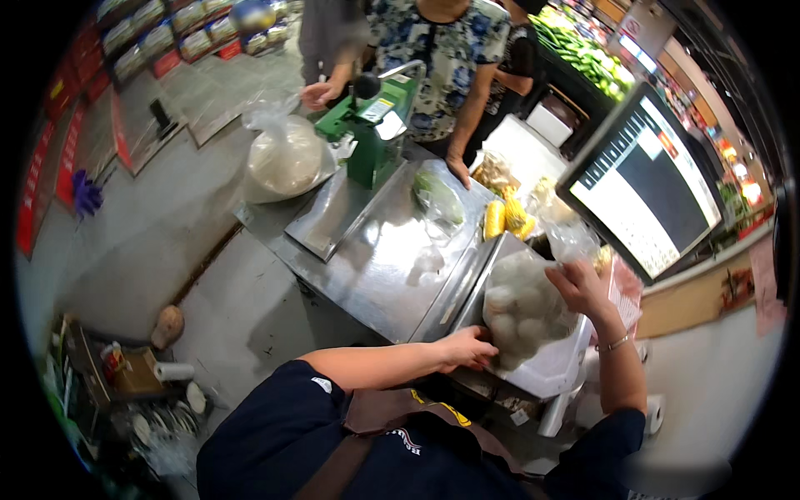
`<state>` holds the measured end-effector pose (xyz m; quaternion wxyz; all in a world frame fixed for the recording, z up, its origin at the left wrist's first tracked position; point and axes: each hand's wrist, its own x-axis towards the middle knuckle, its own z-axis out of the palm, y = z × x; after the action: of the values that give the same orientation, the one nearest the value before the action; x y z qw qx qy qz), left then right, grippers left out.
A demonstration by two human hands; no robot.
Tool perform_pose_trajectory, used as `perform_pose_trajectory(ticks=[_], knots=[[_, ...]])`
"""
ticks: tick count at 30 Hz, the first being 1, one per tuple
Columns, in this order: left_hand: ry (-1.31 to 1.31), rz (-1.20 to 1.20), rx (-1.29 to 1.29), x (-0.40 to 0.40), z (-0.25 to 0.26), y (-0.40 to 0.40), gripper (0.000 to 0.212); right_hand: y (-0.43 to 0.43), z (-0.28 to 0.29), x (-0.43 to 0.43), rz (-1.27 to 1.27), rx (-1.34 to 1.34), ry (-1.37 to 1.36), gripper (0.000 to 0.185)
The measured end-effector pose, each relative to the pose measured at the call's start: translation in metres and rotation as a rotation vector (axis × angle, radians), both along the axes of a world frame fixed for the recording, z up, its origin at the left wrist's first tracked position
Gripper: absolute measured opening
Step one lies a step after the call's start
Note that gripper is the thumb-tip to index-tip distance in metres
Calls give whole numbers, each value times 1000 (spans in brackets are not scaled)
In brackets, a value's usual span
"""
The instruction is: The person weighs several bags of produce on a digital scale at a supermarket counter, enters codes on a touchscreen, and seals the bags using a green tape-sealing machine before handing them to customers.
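A clear plastic bag point(525, 312) of round, pale items hangs over the weighing area in front of me; what the items are is hard to tell through the film. My right hand point(581, 287) grips its gathered neck. Beside the bag's lower left edge is my left hand point(469, 348), fingers apart and partly curled, and whether it bears any weight cannot be seen. Under the bag sits a white tray point(556, 369). On the steel counter point(375, 275) to the left lies a bagged green vegetable point(437, 197).
A green bag-sealing device point(375, 137) stands at the counter's far side, near a large filled bag point(284, 159). Yellow corn cobs point(506, 219) lie beyond the tray. A monitor point(653, 181) rises at right. Across the counter, a person's hand point(459, 170) rests on its edge.
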<state>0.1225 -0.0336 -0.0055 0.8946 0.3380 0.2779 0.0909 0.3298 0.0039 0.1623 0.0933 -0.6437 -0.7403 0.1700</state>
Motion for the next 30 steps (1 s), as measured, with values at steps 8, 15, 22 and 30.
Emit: perform_pose_trajectory(ticks=[8,15,22,30], knots=[[-55,123,151,-2,1,-5,56,11,-5,-24,-14,89,350,10],[28,714,352,-72,7,11,59,29,13,-86,-100,-20,541,17],[268,786,215,-143,-20,52,49,101,-65,-153,103,-192,833,23],[348,914,185,-125,-109,102,48,164,-146,-160,77,-79,651,20]])
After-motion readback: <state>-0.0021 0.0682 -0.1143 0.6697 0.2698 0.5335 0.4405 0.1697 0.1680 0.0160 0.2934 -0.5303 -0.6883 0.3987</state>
